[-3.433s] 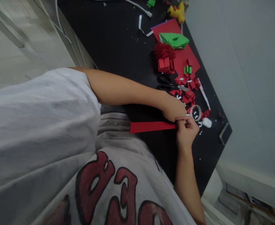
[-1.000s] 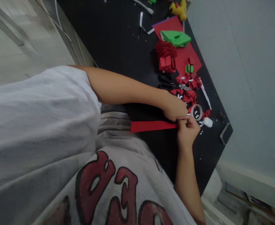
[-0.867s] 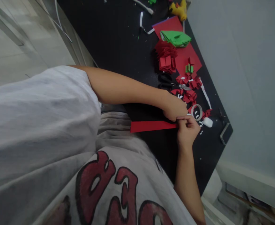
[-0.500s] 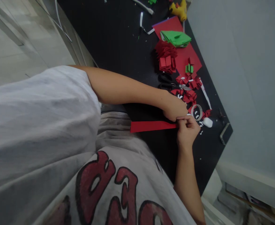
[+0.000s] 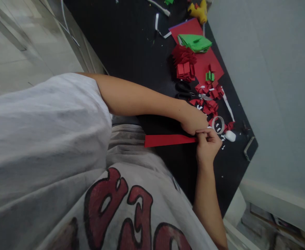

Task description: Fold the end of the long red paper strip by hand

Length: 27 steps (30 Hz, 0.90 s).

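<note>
A long red paper strip (image 5: 168, 140) stretches from the lap over the black table's near edge to my hands. At its far end, my right hand (image 5: 209, 145) pinches it with thumb and fingers. My left hand (image 5: 195, 119) is curled closed at the same end, touching the right fingertips; its own fingertips are mostly hidden. Just beyond the hands are a clear tape ring (image 5: 218, 125) and a small white rounded object (image 5: 230, 135). Black-handled scissors (image 5: 185, 91) lie beside folded red paper pieces (image 5: 211, 107).
On the black table (image 5: 131, 45) are a stack of folded red pieces (image 5: 185, 66), green paper (image 5: 196, 43) on red sheets (image 5: 211, 64), a yellow object (image 5: 199, 12), a white cable (image 5: 159, 7) and white scraps. A phone (image 5: 251, 148) lies near the corner, beside the wall.
</note>
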Motion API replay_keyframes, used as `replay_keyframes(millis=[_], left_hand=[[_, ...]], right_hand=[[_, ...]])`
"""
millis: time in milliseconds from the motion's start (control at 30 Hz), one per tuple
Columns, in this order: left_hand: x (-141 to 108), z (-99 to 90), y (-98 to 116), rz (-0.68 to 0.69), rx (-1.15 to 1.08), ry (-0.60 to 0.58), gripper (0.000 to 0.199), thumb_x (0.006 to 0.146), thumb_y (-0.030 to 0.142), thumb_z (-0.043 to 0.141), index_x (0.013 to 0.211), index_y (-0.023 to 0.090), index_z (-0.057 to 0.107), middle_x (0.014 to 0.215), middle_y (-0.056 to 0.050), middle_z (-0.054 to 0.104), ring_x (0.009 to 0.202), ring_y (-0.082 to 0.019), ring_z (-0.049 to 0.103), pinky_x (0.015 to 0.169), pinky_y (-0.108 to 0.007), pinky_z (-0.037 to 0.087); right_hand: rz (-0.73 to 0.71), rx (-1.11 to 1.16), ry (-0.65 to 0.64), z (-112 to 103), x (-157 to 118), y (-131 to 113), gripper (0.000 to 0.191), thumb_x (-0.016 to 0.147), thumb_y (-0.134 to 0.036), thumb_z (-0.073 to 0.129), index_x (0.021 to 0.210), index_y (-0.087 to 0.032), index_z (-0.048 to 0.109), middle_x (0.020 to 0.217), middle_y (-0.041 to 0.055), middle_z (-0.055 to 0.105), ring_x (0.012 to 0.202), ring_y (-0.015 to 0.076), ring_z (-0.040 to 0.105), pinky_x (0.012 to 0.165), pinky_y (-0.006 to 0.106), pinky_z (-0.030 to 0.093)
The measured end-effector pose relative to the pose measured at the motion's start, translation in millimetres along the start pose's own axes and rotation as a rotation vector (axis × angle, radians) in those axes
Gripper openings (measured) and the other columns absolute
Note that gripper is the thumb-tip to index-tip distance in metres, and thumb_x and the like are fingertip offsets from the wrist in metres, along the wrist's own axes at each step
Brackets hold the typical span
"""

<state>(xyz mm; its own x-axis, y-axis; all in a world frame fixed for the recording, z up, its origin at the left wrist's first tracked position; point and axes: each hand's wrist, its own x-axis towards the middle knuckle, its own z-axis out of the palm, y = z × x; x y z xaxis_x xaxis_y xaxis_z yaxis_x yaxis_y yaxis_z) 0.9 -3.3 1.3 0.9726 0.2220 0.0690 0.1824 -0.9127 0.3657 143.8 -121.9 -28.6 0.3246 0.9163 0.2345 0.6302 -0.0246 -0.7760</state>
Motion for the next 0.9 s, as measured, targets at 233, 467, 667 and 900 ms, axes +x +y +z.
replay_keyframes(millis=[233,467,667,900], left_hand=[[-1.1,-1.4,1.2,0.004,0.062,-0.036,0.028,0.093,0.025,0.064,0.113,0.015,0.081,0.106,-0.016,0.076,0.086,-0.024,0.066,0.081,-0.036,0.046],[-1.3,-1.1,0.1,-0.007,0.001,-0.004,0.022,0.088,0.023,0.07,0.105,0.019,0.083,0.101,-0.013,0.077,0.081,-0.022,0.065,0.079,-0.035,0.045],[-0.6,-0.1,-0.4,0.008,0.048,-0.017,0.025,0.091,0.025,0.066,0.108,0.018,0.082,0.101,-0.015,0.077,0.08,-0.023,0.064,0.077,-0.036,0.044],[0.2,1.7,-1.1,-0.019,-0.058,0.026,0.015,0.082,0.02,0.073,0.095,0.02,0.082,0.095,-0.01,0.077,0.081,-0.021,0.064,0.079,-0.034,0.045]], right_hand=[[-0.006,0.019,0.007,0.3,-0.2,-0.2,0.009,0.072,-0.029,0.068,0.068,-0.021,0.068,0.055,-0.0073,0.043,0.056,0.0111,0.039,0.061,0.027,0.034],[-0.01,0.004,0.009,0.4,-0.5,-0.8,0.009,0.073,-0.029,0.068,0.068,-0.022,0.068,0.054,-0.0073,0.043,0.056,0.0117,0.039,0.06,0.027,0.034],[-0.02,-0.024,0.009,0.2,-0.5,-1.2,0.009,0.074,-0.03,0.067,0.068,-0.022,0.066,0.054,-0.0071,0.042,0.056,0.0116,0.039,0.059,0.027,0.034],[-0.009,0.008,0.01,0.0,-0.4,-0.6,0.009,0.073,-0.029,0.068,0.068,-0.022,0.068,0.055,-0.0072,0.042,0.056,0.0114,0.039,0.06,0.027,0.033]])
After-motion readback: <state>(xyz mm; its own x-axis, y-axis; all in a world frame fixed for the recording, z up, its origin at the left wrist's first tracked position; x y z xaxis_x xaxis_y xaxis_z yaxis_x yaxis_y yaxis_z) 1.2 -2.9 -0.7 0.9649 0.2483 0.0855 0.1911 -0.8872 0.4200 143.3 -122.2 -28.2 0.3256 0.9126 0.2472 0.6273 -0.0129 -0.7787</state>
